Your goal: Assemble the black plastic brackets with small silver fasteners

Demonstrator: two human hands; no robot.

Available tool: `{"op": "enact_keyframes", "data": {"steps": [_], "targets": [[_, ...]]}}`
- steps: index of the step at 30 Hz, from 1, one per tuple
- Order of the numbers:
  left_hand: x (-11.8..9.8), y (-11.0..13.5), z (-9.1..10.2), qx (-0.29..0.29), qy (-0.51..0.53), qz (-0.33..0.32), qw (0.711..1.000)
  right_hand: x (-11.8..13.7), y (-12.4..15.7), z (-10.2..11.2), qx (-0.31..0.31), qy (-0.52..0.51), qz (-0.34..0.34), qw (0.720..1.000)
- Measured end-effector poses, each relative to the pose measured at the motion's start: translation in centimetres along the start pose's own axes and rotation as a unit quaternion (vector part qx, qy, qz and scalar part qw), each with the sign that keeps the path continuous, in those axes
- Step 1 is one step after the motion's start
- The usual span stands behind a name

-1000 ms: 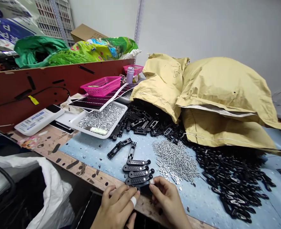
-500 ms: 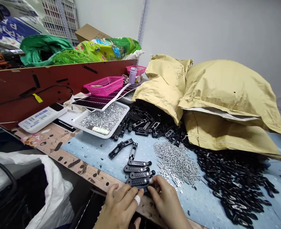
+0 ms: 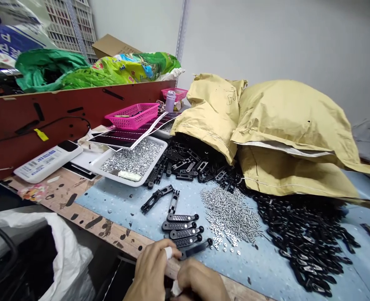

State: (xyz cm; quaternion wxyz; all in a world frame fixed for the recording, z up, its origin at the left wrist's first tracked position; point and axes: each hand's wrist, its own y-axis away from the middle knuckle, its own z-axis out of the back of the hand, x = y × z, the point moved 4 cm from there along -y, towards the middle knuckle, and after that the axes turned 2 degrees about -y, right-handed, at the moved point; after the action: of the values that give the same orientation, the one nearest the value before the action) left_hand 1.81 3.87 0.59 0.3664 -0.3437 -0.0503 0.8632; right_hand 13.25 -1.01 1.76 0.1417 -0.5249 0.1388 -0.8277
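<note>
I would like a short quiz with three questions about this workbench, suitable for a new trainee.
1. True or false: the white tray holds small silver parts.
2. Which lies nearest the hands? A) the pink basket B) the row of black plastic arms C) the remote control
3. What lies between the row of black plastic arms and the big pile of black parts?

Key
1. True.
2. B. The left hand and right hand are at the table edge just below the row; the left fingertips touch the nearest black arm.
3. A heap of silver pins and washers.
</note>
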Motion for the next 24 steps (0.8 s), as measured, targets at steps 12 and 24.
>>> {"op": "enact_keyframes", "data": {"steps": [12, 24], "targets": [[1.8, 0.9, 1.2, -0.047, -0.158, -0.120, 0.979, -3.8, -0.5, 3.1, -0.201, -0.185, -0.273, 0.922], [1.9, 1.0, 0.5, -0.044, -0.173, -0.138, 0.974, -5.6, -0.7, 2.4, -0.162, -0.078, -0.324, 0.929]]}}
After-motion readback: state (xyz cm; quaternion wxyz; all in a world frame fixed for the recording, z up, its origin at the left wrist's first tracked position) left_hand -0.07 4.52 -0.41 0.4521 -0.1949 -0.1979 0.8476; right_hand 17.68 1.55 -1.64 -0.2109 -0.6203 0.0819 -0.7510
